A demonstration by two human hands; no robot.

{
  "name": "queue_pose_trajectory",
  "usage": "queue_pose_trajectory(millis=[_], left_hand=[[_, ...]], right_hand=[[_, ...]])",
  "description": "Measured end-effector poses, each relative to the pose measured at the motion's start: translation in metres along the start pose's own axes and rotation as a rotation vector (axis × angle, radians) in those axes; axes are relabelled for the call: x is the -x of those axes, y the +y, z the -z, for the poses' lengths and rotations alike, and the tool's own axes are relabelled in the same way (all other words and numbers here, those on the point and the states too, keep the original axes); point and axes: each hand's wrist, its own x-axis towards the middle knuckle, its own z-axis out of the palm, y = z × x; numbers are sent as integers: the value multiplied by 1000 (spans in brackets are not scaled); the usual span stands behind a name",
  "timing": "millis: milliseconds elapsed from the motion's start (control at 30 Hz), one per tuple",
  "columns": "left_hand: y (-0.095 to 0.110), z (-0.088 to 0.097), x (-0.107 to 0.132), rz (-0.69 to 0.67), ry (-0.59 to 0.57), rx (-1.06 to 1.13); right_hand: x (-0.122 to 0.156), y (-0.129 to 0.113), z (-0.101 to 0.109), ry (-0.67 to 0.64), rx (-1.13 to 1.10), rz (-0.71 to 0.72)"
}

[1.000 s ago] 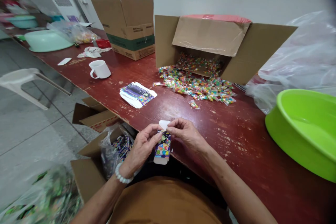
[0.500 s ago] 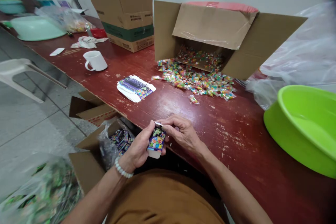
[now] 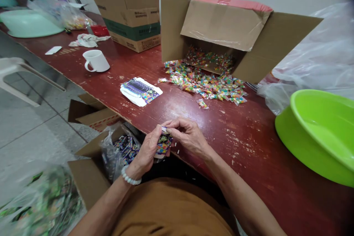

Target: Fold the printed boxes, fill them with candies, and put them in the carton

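My left hand (image 3: 149,147), with a pale bead bracelet (image 3: 129,177) at the wrist, is closed round a small printed candy box (image 3: 164,143) just off the table's front edge. The fingers of my right hand (image 3: 188,134) pinch the white flap at the box's top end. Beyond them on the red table lies a stack of flattened boxes (image 3: 141,90) with similar purple print. A heap of wrapped candies (image 3: 204,84) spills from a large open carton (image 3: 218,24); one small packet (image 3: 202,104) sits apart in front.
A white mug (image 3: 96,61) and a second carton (image 3: 132,25) stand at the back left. At right is a green basin (image 3: 298,140). Below the edge, an open carton (image 3: 88,184) holds a bag of filled-looking boxes (image 3: 125,147). A plastic stool (image 3: 16,66) stands left.
The candy box is tilted more, so less of its front shows. My right fingers have stayed at its top flap. The whole view has shifted slightly.
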Motion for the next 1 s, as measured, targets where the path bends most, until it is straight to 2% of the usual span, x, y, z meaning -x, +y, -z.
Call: queue_pose_trajectory(millis=[67, 167, 233, 300, 333, 400, 433, 500, 600, 633, 700, 767, 800, 833, 900, 967, 1000], left_hand=[[-1, 0, -1, 37, 1, 50], [-3, 0, 1, 104, -24, 136], [-5, 1, 7, 151, -59, 203], [-8, 2, 17, 204, -87, 269], [-10, 3, 23, 237, -93, 293], [-17, 9, 35, 320, -108, 300], [-21, 14, 41, 367, -119, 280], [-28, 30, 49, 418, -114, 196], [-29, 66, 53, 372, -82, -76], [-26, 79, 52, 359, -110, -206], [-17, 101, 49, 373, -254, -471], [-8, 114, 46, 452, -422, -671], [-4, 116, 45, 484, -469, -719], [-1, 116, 44, 496, -481, -718], [3, 107, 42, 460, -421, -594], [5, 93, 42, 377, -339, -415], [5, 85, 41, 332, -313, -349]], right_hand=[[6, 3, 0, -50, 98, 103], [9, 7, 6, -62, 390, 265], [2, 9, 18, -83, 528, 295], [-12, 11, 41, -4, 637, 214], [-21, 12, 56, 125, 722, 145], [-39, 15, 88, 483, 990, -98], [-46, 18, 103, 585, 1033, -170], [-57, 24, 128, 673, 1062, -262], [-63, 33, 144, 661, 1053, -298], [-62, 35, 144, 643, 1051, -295], [-57, 36, 136, 597, 1007, -252], [-46, 33, 118, 491, 833, -178], [-37, 29, 105, 404, 699, -142], [-27, 25, 91, 283, 535, -122], [-6, 17, 58, 31, 310, -149], [13, 10, 28, -134, 236, -118], [20, 8, 16, -170, 255, -59]])
